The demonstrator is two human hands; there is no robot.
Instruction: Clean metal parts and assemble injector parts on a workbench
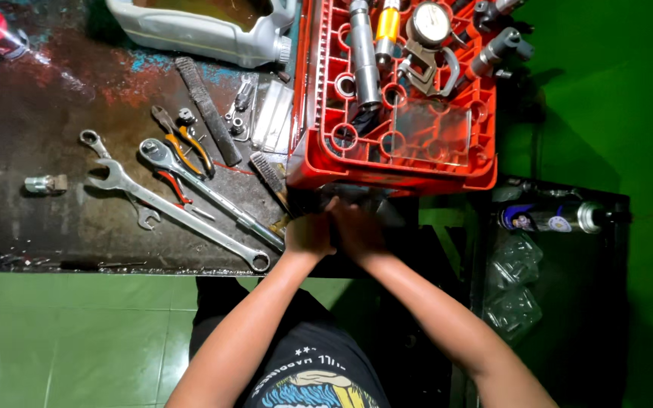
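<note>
Head view. Landmark: red crate (394, 162), one, overhanging workbench (32, 219) near edge.

Left hand (309, 234) and right hand (357, 227) pressed together just below crate front wall, on dark object (383, 208) under it; object mostly hidden, finger spread and grip cannot tell.

Left of crate: two open-ended wrenches (175, 215), one ratchet handle (205, 189), one orange-handled pliers (183, 143), one file (207, 109), one wire brush (270, 177), one white jug (205, 30).

Right of crate: one spray can (553, 217) on dark rack.

Free space: green floor (77, 340) below bench edge.
</note>
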